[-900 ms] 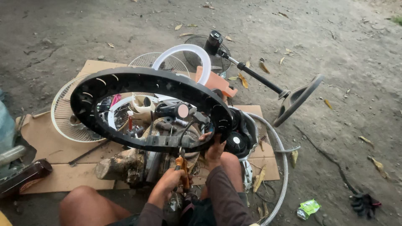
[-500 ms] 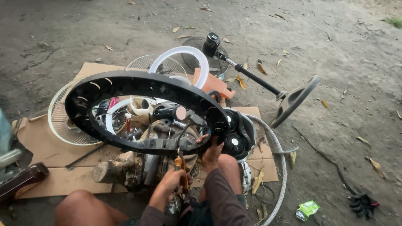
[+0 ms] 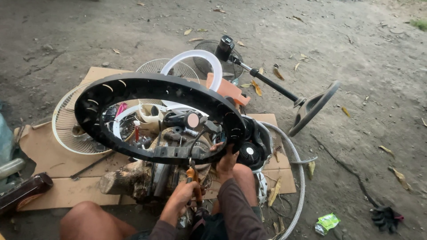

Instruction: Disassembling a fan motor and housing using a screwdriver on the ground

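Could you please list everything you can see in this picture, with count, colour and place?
black ring: one, black, held up at centre
pliers: one, orange handles, below the ring
cardboard sheet: one, brown, on the ground
fan grilles: two, white, left and behind the ring
white ring: one, white, behind
fan stand: one, black, right
wood block: one, brown, lower left
wrapper: one, green, lower right
left hand: one, gripping the pliers
right hand: one, holding the ring's near edge
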